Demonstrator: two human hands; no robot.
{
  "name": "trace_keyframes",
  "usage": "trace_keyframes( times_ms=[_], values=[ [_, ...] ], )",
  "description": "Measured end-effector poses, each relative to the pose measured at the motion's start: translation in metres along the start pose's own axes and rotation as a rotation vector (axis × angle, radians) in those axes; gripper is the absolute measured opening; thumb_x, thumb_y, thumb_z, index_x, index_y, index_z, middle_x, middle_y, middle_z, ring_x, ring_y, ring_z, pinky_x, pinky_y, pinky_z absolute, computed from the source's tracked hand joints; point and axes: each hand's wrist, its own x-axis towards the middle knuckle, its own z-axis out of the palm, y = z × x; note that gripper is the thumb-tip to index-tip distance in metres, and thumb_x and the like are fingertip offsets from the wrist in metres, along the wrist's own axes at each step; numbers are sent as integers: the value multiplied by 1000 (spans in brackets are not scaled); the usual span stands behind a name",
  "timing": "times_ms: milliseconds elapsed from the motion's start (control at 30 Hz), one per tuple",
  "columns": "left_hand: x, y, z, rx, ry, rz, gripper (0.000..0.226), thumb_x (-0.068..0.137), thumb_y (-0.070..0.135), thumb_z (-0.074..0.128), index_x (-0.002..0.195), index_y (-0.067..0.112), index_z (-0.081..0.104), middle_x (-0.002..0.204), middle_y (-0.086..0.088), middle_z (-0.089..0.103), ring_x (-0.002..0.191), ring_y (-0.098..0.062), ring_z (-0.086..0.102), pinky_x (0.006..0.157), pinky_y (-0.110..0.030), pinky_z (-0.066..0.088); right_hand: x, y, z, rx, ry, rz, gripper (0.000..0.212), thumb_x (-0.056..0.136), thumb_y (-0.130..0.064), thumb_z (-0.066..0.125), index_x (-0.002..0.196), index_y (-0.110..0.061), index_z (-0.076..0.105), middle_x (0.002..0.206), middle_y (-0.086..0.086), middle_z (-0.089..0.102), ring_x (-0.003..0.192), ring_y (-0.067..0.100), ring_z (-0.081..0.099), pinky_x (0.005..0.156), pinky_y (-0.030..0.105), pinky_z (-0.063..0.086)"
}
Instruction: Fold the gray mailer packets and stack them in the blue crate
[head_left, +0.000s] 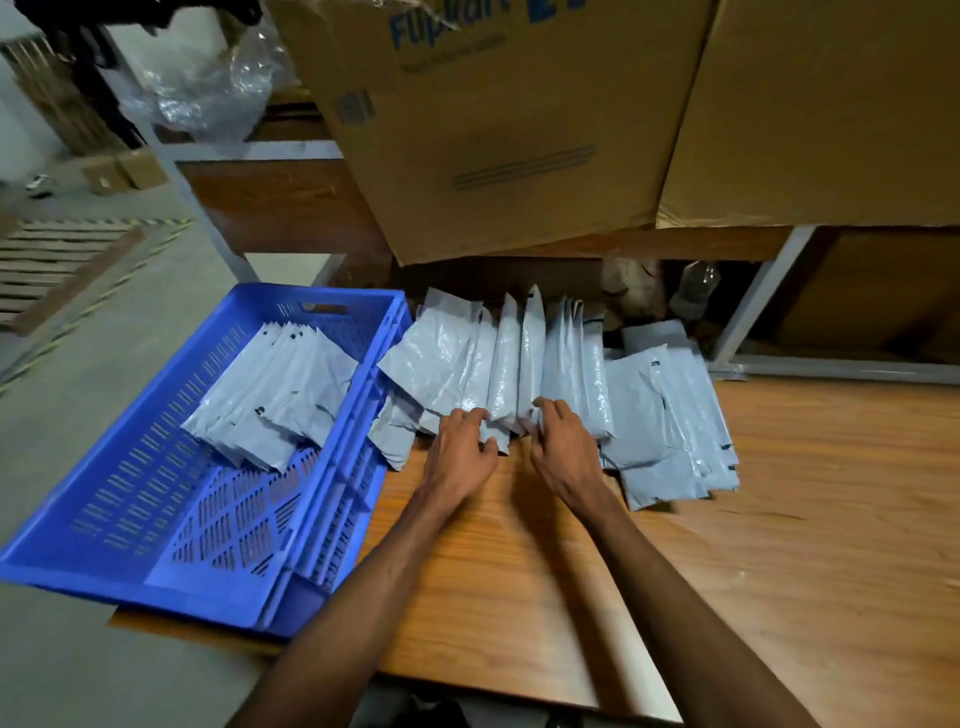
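We see the left hand (460, 449) and right hand (563, 449), each grip pinching a bunch of upright gray packets (511, 364) on the counter (779, 519), likely gathering them for the blue crate (130, 561) left, where others lie.

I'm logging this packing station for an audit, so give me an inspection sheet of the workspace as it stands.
Surface: wooden table, bare near the person.
Job's things: blue crate holds a fanned stack of mailers; loose mailers wait on the table.
Clutter: nothing seen.
Grips: left hand and right hand both pinch the loose mailers' near edges.
Cables: nothing seen.
Surroundings: cardboard boxes on a shelf above; plastic wrap behind; pallet on the floor.
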Motion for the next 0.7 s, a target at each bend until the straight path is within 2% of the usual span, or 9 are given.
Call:
trace_keyframes(
  times_ms=[167,233,300,400,567,700],
  values=[
    [15,14,18,-228,36,-170,53,94,20,67,144,10,53,131,-11,64,126,-28,58,104,-38,49,-6,9,2,37,-58,-27,51,99,-13,54,149,-9,48,141,14,56,119,36,60,91,41,50],
    [24,20,19,-319,68,-247,50,93,21,71,138,5,56,120,-12,68,114,-28,64,93,-31,50,-8,9,4,45,-68,-36,52,99,-13,54,150,-9,47,145,14,55,122,35,59,94,41,50],
    [31,25,19,-387,83,-321,45,93,22,74,132,4,59,107,-10,71,102,-26,66,80,-23,42,-10,8,4,52,-77,-34,52,101,-14,54,152,-10,46,150,12,52,127,34,57,99,42,49],
    [40,25,22,-453,94,-398,40,91,24,78,124,5,65,104,-13,75,105,-28,68,80,-20,38,-12,6,7,54,-99,-24,52,104,-18,54,154,-11,44,153,10,49,131,31,55,100,43,49],
    [33,20,21,-563,129,-411,17,87,16,82,99,10,72,95,-10,76,93,-25,72,77,-25,50,-14,6,20,41,-76,-18,52,101,-20,59,151,-13,45,149,9,50,127,31,58,100,46,53],
    [9,16,12,-731,126,-380,11,86,15,80,91,13,71,89,0,74,83,-14,69,68,-20,50,-25,-3,33,50,17,-6,54,97,-27,66,146,-17,47,139,7,51,112,27,61,88,42,54]
  ],
)
